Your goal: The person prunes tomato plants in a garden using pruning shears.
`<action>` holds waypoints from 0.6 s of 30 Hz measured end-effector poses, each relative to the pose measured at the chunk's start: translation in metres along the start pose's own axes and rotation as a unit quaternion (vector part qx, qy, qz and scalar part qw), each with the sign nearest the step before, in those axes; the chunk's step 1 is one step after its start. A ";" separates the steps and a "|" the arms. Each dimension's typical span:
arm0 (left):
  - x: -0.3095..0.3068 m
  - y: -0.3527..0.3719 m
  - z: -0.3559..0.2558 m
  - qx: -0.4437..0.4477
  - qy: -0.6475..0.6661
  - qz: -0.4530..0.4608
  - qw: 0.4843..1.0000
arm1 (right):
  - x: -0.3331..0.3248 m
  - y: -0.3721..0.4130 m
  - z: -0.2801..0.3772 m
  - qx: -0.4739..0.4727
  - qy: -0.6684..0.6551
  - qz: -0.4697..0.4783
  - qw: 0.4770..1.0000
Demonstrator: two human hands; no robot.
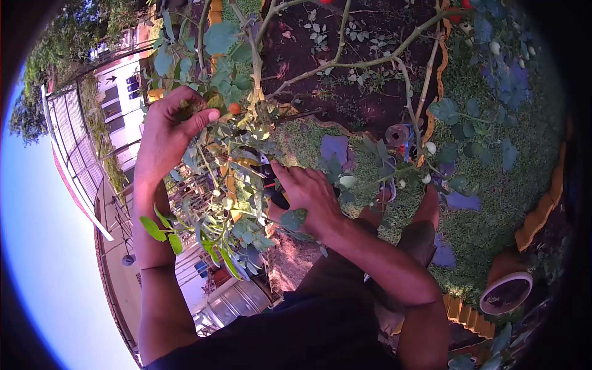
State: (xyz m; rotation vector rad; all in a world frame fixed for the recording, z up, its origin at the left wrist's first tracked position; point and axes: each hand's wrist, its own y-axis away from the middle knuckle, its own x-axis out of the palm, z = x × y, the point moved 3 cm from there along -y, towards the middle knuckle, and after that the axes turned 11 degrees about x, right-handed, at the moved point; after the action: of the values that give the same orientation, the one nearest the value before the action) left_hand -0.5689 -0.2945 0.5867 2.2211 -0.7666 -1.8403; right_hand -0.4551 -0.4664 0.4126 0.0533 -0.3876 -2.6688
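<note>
On the left, my left hand (168, 132) is closed, its thumb and fingers pinching a leafy part of a tomato plant (214, 102). A small orange tomato (234, 108) hangs just beyond the thumb. My right hand (308, 194) is wrapped around dark-handled pruning shears (270, 179) with a little red on them. Their blades point up and left into the leaves, where foliage partly covers them. Drying, yellowish leaves (231, 185) hang between my two hands. Green tomatoes (430, 148) grow on a branch to the right.
Thick bare stems (364, 63) cross above a dark soil bed (302, 37). A wavy orange edging (441, 68) borders the grass (493, 209). At lower right is a pot (505, 290). A metal drum (234, 302) stands at lower left, and a white building (120, 92) is beyond.
</note>
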 end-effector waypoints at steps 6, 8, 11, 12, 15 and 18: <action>-0.004 -0.001 0.011 0.030 0.097 -0.146 0.984 | -0.042 0.013 -0.001 -0.022 -0.027 -0.050 0.998; -0.002 -0.003 0.017 0.044 0.134 -0.182 0.973 | -0.055 0.014 -0.001 -0.002 -0.076 -0.062 0.995; 0.001 0.001 0.011 0.029 0.157 -0.181 0.970 | -0.071 0.010 -0.006 0.042 -0.177 -0.048 0.982; 0.002 0.003 0.008 0.031 0.134 -0.161 0.977 | -0.073 0.006 -0.012 0.048 -0.225 -0.040 0.972; 0.009 0.003 0.008 0.039 0.071 -0.095 0.992 | -0.081 -0.008 -0.027 0.109 -0.315 0.042 0.942; 0.022 0.000 0.008 0.018 -0.012 -0.066 0.998 | -0.085 -0.025 -0.026 0.113 -0.333 0.106 0.930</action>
State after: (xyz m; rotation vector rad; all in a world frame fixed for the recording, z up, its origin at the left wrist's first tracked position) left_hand -0.5737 -0.3033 0.5656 2.3279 -0.6772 -1.9301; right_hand -0.3867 -0.4150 0.3786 -0.7965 -0.8522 -2.3441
